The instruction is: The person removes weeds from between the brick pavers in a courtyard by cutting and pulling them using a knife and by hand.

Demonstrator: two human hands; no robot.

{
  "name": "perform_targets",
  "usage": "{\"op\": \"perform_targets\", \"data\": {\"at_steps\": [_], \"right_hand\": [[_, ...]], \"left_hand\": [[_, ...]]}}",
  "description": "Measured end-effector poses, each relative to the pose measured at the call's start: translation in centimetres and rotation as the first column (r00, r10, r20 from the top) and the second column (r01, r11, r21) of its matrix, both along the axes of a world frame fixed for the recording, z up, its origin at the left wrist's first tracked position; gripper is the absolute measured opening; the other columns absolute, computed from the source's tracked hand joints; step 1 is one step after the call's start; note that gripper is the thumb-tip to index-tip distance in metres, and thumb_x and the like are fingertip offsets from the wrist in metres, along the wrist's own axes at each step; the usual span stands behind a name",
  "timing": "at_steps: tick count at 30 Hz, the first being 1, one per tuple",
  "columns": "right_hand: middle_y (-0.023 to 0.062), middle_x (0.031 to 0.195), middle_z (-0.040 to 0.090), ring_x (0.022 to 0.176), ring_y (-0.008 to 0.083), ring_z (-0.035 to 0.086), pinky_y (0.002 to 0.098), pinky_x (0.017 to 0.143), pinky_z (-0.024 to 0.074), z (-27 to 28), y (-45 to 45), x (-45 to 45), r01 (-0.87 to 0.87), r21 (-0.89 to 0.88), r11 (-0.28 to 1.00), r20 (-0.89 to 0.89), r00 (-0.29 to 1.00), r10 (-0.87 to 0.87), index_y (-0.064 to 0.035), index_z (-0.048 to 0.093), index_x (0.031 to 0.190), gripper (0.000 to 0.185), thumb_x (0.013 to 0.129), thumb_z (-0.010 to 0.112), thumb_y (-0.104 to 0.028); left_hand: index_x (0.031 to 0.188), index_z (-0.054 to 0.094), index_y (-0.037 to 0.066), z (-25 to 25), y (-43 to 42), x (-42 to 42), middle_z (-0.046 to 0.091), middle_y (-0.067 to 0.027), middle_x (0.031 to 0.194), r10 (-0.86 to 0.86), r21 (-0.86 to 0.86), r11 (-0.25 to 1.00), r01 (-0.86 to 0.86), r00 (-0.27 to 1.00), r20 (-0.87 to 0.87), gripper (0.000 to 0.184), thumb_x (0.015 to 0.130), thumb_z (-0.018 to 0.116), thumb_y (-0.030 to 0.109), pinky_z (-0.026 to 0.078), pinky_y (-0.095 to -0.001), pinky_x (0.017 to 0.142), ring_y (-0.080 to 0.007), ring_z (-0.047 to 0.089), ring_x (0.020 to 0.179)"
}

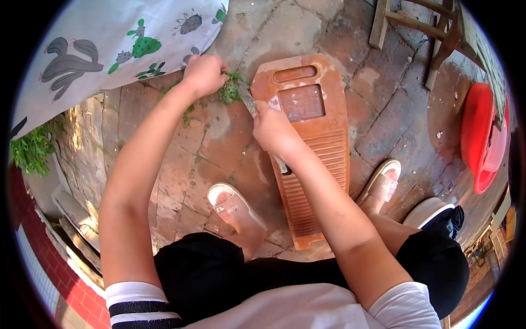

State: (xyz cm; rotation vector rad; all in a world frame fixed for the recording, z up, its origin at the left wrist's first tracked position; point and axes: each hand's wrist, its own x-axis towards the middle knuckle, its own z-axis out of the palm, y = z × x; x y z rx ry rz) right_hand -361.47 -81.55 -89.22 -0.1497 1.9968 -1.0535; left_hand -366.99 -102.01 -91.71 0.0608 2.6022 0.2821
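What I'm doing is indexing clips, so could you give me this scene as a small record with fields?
Setting: paved floor, damp in patches
Left hand: gripping a bunch of greens
Right hand: holding a knife, blade pointing to the greens
Between the feet: brown washboard, lying flat, partly under the right forearm
Footwear: open-toed slippers
Upper left: pale cloth with a cactus print
Upper right: wooden seat frame, red basin below it
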Motion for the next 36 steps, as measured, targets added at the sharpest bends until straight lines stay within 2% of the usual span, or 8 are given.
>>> {"op": "perform_targets", "data": {"at_steps": [7, 10, 13, 16, 18, 22, 29, 36], "right_hand": [[0.0298, 0.089, 0.060, 0.088, 0.0414, 0.060, 0.0450, 0.078, 0.0478, 2.5, -2.1, -0.6, -0.106, 0.129, 0.986, -0.022, 0.994, 0.110, 0.0069, 0.048, 0.097, 0.020, 0.081, 0.041, -0.004], [0.0320, 0.090, 0.059, 0.089, 0.0427, 0.059, 0.0439, 0.079, 0.0475, 1.5, -1.5, -0.6, -0.013, 0.028, 1.000, -0.010, 1.000, 0.013, 0.0097, 0.047, 0.097, 0.022, 0.081, 0.042, -0.004], [0.0326, 0.089, 0.059, 0.089, 0.0434, 0.058, 0.0440, 0.079, 0.0466, 0.5, -1.6, 1.0, 0.098, -0.020, 0.995, 0.033, 0.995, -0.098, 0.0098, 0.048, 0.098, 0.023, 0.082, 0.042, -0.006], [0.0310, 0.088, 0.060, 0.089, 0.0425, 0.058, 0.0448, 0.080, 0.0457, 0.3, -2.6, 1.5, 0.160, -0.001, 0.987, 0.103, 0.982, -0.159, 0.0078, 0.051, 0.100, 0.025, 0.083, 0.043, -0.008], [0.0294, 0.093, 0.060, 0.092, 0.0408, 0.059, 0.0432, 0.081, 0.0462, 0.9, -2.9, 1.0, 0.126, 0.040, 0.991, 0.113, 0.985, -0.130, 0.0071, 0.051, 0.098, 0.024, 0.081, 0.043, -0.007], [0.0264, 0.093, 0.062, 0.091, 0.0380, 0.061, 0.0433, 0.080, 0.0465, 1.2, -3.2, -1.6, -0.161, 0.220, 0.962, -0.011, 0.986, 0.168, 0.0059, 0.052, 0.101, 0.028, 0.083, 0.043, -0.014], [0.0269, 0.090, 0.062, 0.089, 0.0393, 0.060, 0.0457, 0.078, 0.0459, 0.7, -5.5, -1.8, -0.210, 0.351, 0.912, -0.054, 0.968, 0.244, 0.0043, 0.054, 0.102, 0.028, 0.082, 0.043, -0.013], [0.0294, 0.089, 0.060, 0.089, 0.0421, 0.058, 0.0455, 0.080, 0.0453, 0.0, -5.3, -1.8, -0.186, 0.224, 0.957, -0.081, 0.975, 0.209, 0.0062, 0.056, 0.093, 0.026, 0.084, 0.043, -0.015]], "left_hand": [[0.085, 0.065, 0.003, 0.1, 0.3, -0.5, 0.065, -0.0120, 0.081, -0.161, -0.068, 0.984, 0.162, 0.987, 0.011, 0.021, 0.073, 0.066, 0.020, 0.043, -0.0406, 0.075, -0.0311, 0.060, 0.079], [0.083, 0.061, 0.001, 2.8, 2.6, 0.9, 0.064, -0.0147, 0.082, 0.005, -0.182, 0.983, -0.020, 0.997, -0.080, 0.021, 0.076, 0.064, 0.021, 0.043, -0.0414, 0.075, -0.0331, 0.060, 0.079], [0.081, 0.061, -0.003, 6.0, 4.8, 3.9, 0.064, -0.0202, 0.077, 0.116, -0.064, 0.993, -0.098, 0.891, 0.438, 0.039, 0.090, 0.042, 0.030, 0.048, -0.0422, 0.067, -0.0322, 0.063, 0.074], [0.101, 0.055, -0.005, 6.7, 5.1, 8.6, 0.064, -0.0191, 0.092, 0.250, 0.130, 0.390, -0.912, 0.241, 0.938, 0.043, 0.092, 0.028, 0.027, 0.051, -0.0369, 0.075, -0.0260, 0.064, 0.084], [0.104, 0.053, -0.003, 7.4, 5.2, 10.4, 0.063, -0.0186, 0.096, 0.155, -0.005, -0.045, -0.999, -0.012, 0.988, 0.041, 0.092, 0.027, 0.027, 0.051, -0.0390, 0.076, -0.0264, 0.063, 0.087], [0.096, 0.052, 0.002, 7.7, 8.6, 12.7, 0.062, -0.0101, 0.084, 0.040, -0.091, -0.531, -0.842, -0.132, 0.990, 0.032, 0.091, 0.031, 0.026, 0.052, -0.0388, 0.070, -0.0227, 0.062, 0.077], [0.067, 0.040, 0.013, 7.5, 11.5, 11.6, 0.037, 0.0027, 0.052, 0.006, -0.150, -0.744, -0.651, -0.231, 0.973, 0.028, 0.091, 0.029, 0.022, 0.030, -0.0227, 0.040, -0.0089, 0.033, 0.041], [0.066, 0.039, 0.014, 8.9, 12.3, 10.9, 0.033, 0.0052, 0.050, 0.090, -0.139, -0.780, -0.611, -0.329, 0.940, 0.029, 0.092, 0.027, 0.021, 0.026, -0.0214, 0.039, -0.0068, 0.030, 0.040]]}}
